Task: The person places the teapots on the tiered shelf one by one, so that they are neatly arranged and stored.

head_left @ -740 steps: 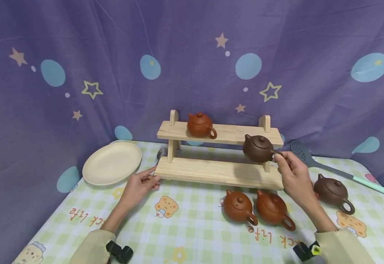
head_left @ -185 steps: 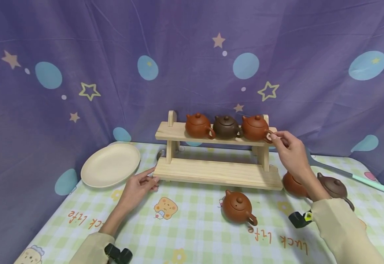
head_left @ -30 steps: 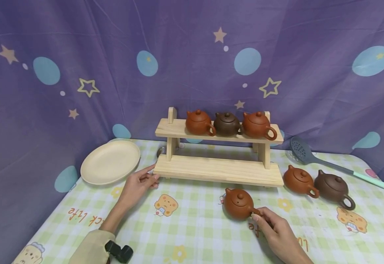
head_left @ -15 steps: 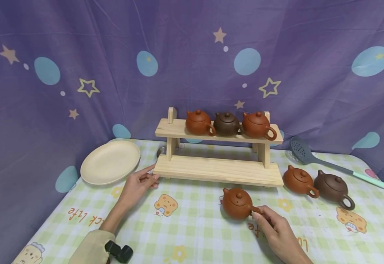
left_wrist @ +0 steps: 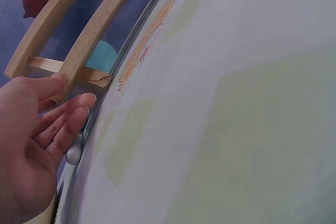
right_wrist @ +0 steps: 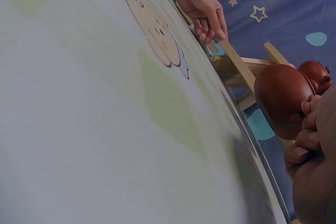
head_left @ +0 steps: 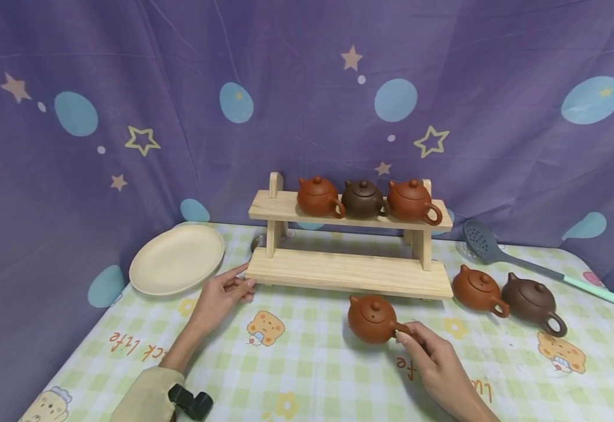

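Note:
My right hand pinches the handle of a reddish-brown teapot, held in front of the two-tier wooden shelf. In the right wrist view the teapot hangs above the cloth, its handle hidden by the fingers. My left hand holds the left end of the shelf's lower board between thumb and fingers; the left wrist view shows this hand at the board end. Along the upper board stand a reddish teapot, a dark brown teapot and another reddish teapot. The lower board is bare.
Right of the shelf sit a reddish teapot and a dark brown teapot. Behind them lies a slotted skimmer with a mint handle end. A cream plate lies at the left. A purple curtain hangs behind.
Over the last second the right hand has lifted the reddish-brown teapot and moved it slightly left toward the shelf. Earlier, a dark and a reddish teapot joined the upper board. The left hand stays put.

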